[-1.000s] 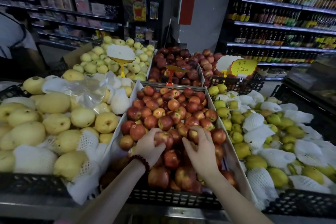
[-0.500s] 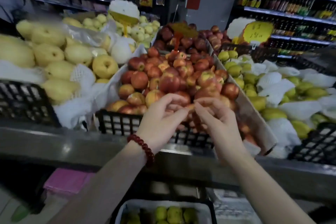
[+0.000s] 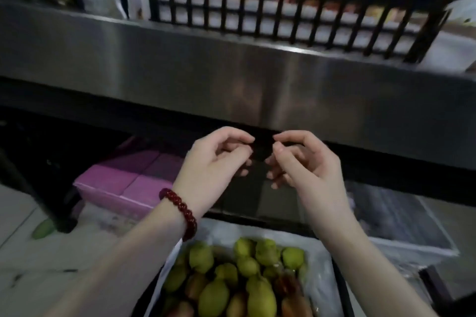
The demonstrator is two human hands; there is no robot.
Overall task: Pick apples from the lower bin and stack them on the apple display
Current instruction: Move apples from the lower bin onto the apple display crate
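The lower bin [image 3: 332, 278], lined with white plastic, sits at the bottom centre and holds several green and reddish apples [image 3: 247, 283]. My left hand [image 3: 213, 167], with a red bead bracelet on its wrist, hovers above the bin with fingers curled and apart, holding nothing. My right hand [image 3: 306, 165] hangs beside it in the same loose curl, also without anything in it. The apple display's black crate [image 3: 283, 13] runs along the top, above a steel ledge [image 3: 206, 69]; only blurred bits of red fruit show over its rim.
A pink box [image 3: 128, 183] lies on the floor under the ledge to the left. A grey-lined crate [image 3: 401, 221] stands to the right of the bin. A green fruit [image 3: 42, 229] lies on the pale floor at the left.
The view has swung down from the apple display to the lower bin. Both hands left the stacked apples and dropped below the steel ledge, holding nothing.
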